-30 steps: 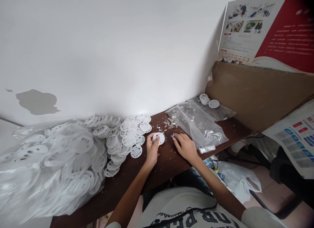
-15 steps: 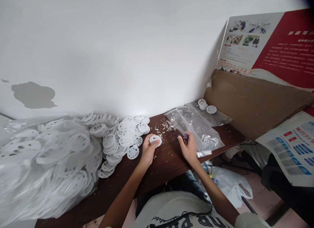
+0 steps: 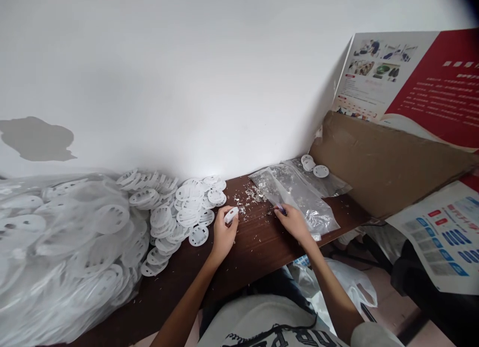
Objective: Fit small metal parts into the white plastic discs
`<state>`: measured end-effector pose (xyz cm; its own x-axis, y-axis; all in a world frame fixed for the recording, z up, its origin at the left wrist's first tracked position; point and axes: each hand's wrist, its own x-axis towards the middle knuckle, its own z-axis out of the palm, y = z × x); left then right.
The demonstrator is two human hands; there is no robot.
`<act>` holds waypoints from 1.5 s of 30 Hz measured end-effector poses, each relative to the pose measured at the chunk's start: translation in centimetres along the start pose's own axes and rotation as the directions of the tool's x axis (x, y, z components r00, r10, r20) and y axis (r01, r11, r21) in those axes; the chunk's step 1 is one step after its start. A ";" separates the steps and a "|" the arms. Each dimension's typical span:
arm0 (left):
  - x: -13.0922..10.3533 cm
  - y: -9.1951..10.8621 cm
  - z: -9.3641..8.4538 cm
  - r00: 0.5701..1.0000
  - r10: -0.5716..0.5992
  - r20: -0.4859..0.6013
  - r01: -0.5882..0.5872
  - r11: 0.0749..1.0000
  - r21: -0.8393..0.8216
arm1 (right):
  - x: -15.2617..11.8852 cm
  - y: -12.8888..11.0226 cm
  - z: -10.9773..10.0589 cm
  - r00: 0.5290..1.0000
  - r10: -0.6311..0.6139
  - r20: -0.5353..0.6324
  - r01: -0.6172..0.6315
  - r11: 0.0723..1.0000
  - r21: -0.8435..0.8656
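Between the thumb and fingers of my left hand (image 3: 223, 237) is a round white plastic disc (image 3: 231, 215) with slots, tilted nearly edge-on. My right hand (image 3: 294, 221) is closed around a small purple-blue tool (image 3: 280, 209) whose kind I cannot make out. That hand is over the dark wooden table (image 3: 258, 245), beside the plastic bag on the right. Small silvery bits (image 3: 256, 193) lie scattered on the tabletop beyond and between my hands. A heap of similar white discs (image 3: 188, 217) spreads to the left of my left hand.
A large clear bag (image 3: 75, 247) full of white discs fills the left side. Flat plastic bags (image 3: 318, 217) lie at the right, with several discs (image 3: 321, 171) on one. A cardboard panel (image 3: 381, 162) stands along the right end. Under the table hangs a white plastic bag (image 3: 359, 282).
My left hand has tipped the disc from nearly face-up to almost on edge. The right hand has turned, its fingers now pointing more to the left. The view has shifted slightly.
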<state>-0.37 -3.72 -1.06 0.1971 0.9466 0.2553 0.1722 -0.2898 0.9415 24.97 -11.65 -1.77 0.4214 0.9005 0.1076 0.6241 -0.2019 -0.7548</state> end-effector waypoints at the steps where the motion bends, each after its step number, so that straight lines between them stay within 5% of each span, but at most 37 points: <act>1: -0.1 0.1 -0.1 0.999 0.051 0.010 -0.051 0.998 0.043 | 0.0 -0.2 0.3 1.000 -0.006 0.001 0.006 0.999 -0.043; 5: -0.2 0.5 -0.6 0.949 0.283 0.141 -0.303 0.941 0.148 | 0.1 -0.9 1.5 0.999 -0.047 -0.013 0.043 0.974 -0.221; 9: -0.3 0.1 -0.9 0.899 0.371 0.233 -0.422 0.876 0.233 | 0.1 -1.0 2.2 0.998 -0.057 -0.027 0.047 0.958 -0.282; 30: -0.1 -1.0 -0.8 0.925 0.342 0.166 -0.375 0.892 0.253 | -0.9 -0.2 2.1 0.994 -0.111 0.005 0.108 0.950 -0.292; 40: 0.5 -2.7 -1.3 0.957 0.271 0.105 -0.291 0.901 0.322 | 1.2 -0.7 2.4 0.980 -0.200 -0.022 0.189 0.953 -0.235; 45: 1.7 -2.4 -1.3 0.894 0.337 0.295 -0.432 0.823 0.370 | 3.7 -2.6 3.1 0.980 -0.195 0.041 0.197 0.927 -0.319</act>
<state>-1.69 -1.20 -2.55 0.5190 0.7071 0.4803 0.4138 -0.6995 0.5827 22.89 -6.65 -1.41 0.2646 0.9375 0.2258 0.8714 -0.1322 -0.4724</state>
